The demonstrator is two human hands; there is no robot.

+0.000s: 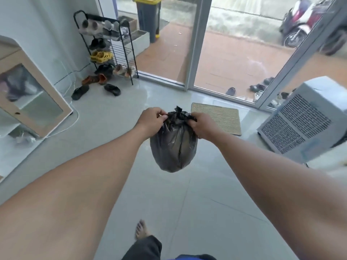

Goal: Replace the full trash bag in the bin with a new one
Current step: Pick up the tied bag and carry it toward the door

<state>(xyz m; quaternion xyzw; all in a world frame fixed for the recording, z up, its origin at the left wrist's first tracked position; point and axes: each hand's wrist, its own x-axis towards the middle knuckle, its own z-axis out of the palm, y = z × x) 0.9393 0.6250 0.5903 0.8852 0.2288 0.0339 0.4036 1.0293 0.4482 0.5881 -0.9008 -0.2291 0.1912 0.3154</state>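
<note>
Hanging in the air between the two outstretched arms, the full trash bag is a black, rounded sack, bulging below and gathered into a crumpled neck at the top, well clear of the pale tiled floor. Its neck sits right between the fingers of both hands: the left hand pinches the bunched plastic on one side, thumb and fingertips pressed together on a twist of it, and the right hand curls its fingers shut around the gathered plastic on the other side. The bag's body hangs below the fingers; a tuft of loose plastic sticks up just above them. By my reading the step in hand is closing or knotting the neck of the full bag, which is already out of its indoor container; no such container shows here. Beyond the fingers lies a woven doormat, then an open glass sliding door onto a terrace. Far past the fingers, outside, stands a wheeled bin with a yellow lid. Off to the left of the fingers is a shoe rack, to the right a white air cooler. The next move likely calls for tightening the knot so that nothing spills, then carrying the bag out; fitting a new bag is not yet done.
</note>
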